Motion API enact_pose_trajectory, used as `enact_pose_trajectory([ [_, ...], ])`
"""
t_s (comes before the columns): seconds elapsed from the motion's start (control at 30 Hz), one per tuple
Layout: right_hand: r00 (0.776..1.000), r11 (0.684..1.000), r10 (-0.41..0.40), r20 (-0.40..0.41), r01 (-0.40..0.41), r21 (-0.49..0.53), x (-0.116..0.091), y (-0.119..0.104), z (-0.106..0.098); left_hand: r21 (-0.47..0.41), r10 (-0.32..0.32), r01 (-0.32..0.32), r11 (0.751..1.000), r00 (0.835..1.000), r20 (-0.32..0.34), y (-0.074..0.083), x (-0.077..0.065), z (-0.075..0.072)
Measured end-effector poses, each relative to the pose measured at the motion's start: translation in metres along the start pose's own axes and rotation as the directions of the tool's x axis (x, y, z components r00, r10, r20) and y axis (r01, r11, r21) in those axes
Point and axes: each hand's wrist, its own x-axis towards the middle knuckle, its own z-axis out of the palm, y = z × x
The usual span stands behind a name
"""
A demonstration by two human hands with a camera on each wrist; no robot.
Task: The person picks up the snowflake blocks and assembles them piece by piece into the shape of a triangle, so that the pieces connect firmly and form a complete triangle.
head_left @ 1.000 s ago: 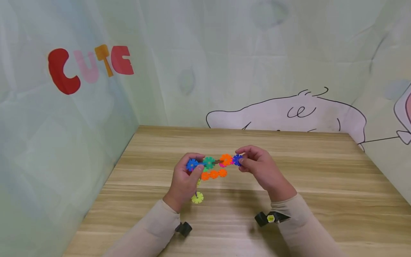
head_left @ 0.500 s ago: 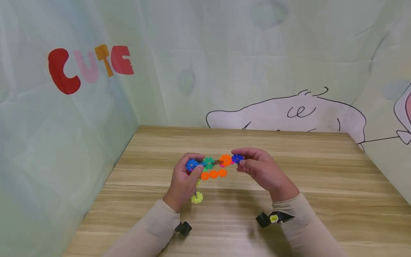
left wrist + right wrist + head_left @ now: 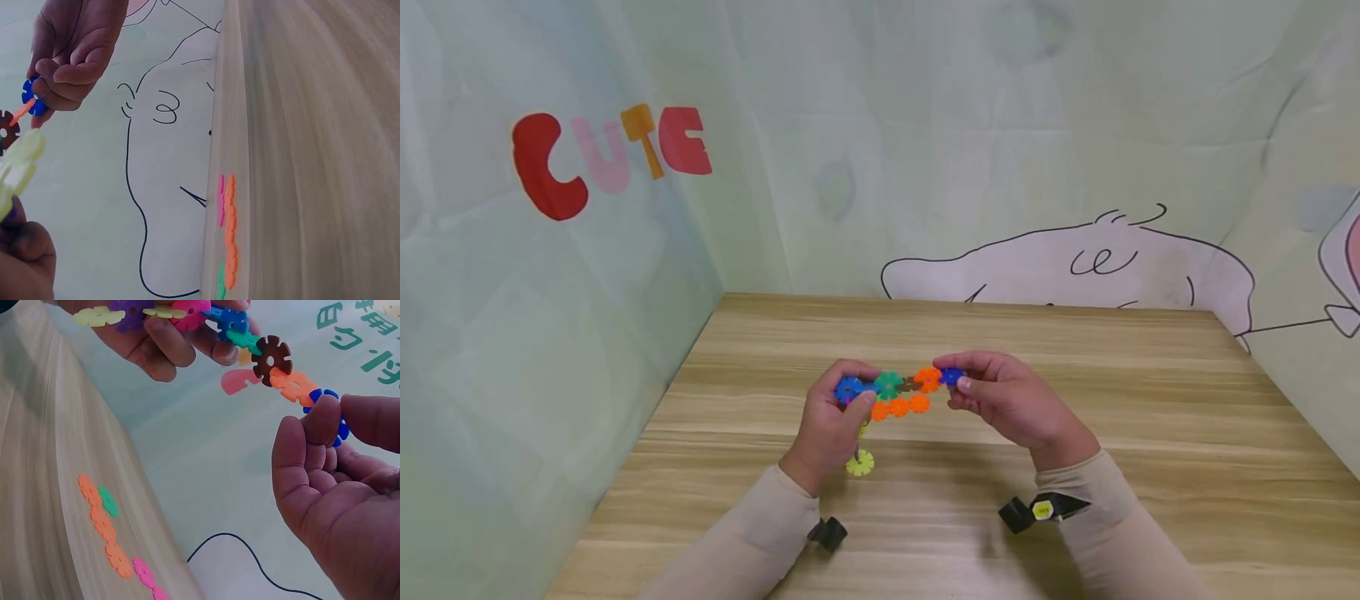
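A chain of interlocking snowflake discs hangs between my two hands above the table. My left hand (image 3: 833,425) grips it around a blue disc (image 3: 848,389), with a yellow disc (image 3: 860,462) dangling below the palm. From there the chain runs through a green disc (image 3: 888,384), a brown disc (image 3: 272,360) and an orange disc (image 3: 928,380). At its far end my right hand (image 3: 1011,400) pinches a dark blue disc (image 3: 952,377) between thumb and fingers. That disc meets the orange one's edge; how deep the slots interlock is hidden by the fingertips.
On the wooden table (image 3: 1112,392), beyond the hands, lies a row of orange discs (image 3: 103,524). A green disc (image 3: 108,501) and pink discs (image 3: 144,572) lie beside the row. A printed fabric wall (image 3: 1000,167) borders the table.
My right hand has shifted slightly left and its fingers have moved further over the dark blue disc. The chain's right part has dipped a little, covering the pink discs behind it.
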Motion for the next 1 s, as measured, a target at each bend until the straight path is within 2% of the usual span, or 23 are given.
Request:
enact_pose_trajectory([
  [0.3, 1.000, 0.999, -0.003, 0.031, 0.001, 0.039, 0.000, 0.002, -0.003, 0.018, 0.005, -0.005, 1.000, 1.000, 0.013, 0.001, -0.001, 0.002],
  [0.53, 1.000, 1.000, 0.011, 0.026, -0.011, 0.001, 0.000, 0.001, -0.002, -0.002, 0.053, -0.053, 0.999, 0.998, 0.021, 0.000, -0.001, 0.004],
  [0.63, 1.000, 1.000, 0.013, 0.014, -0.013, -0.024, 0.000, 0.001, -0.001, 0.010, 0.027, -0.027, 1.000, 1.000, 0.007, 0.001, -0.001, 0.004],
  [0.77, 0.999, 0.994, 0.028, -0.036, -0.032, -0.108, 0.000, 0.000, 0.000, 0.038, -0.070, 0.070, 0.997, 0.997, -0.016, 0.004, 0.000, 0.002],
  [0.87, 0.996, 0.961, -0.011, -0.088, -0.013, -0.275, 0.000, 0.001, 0.003, 0.044, -0.157, 0.158, 0.986, 0.987, -0.032, 0.007, 0.002, 0.002],
  [0.93, 0.993, 0.920, -0.071, -0.091, 0.030, -0.391, 0.000, 0.002, 0.007, 0.037, -0.208, 0.210, 0.977, 0.977, -0.042, 0.008, 0.003, 0.002],
  [1.0, 0.985, 0.864, -0.164, -0.049, 0.120, -0.489, 0.001, 0.004, 0.011, 0.030, -0.249, 0.250, 0.968, 0.967, -0.045, 0.008, 0.004, 0.002],
])
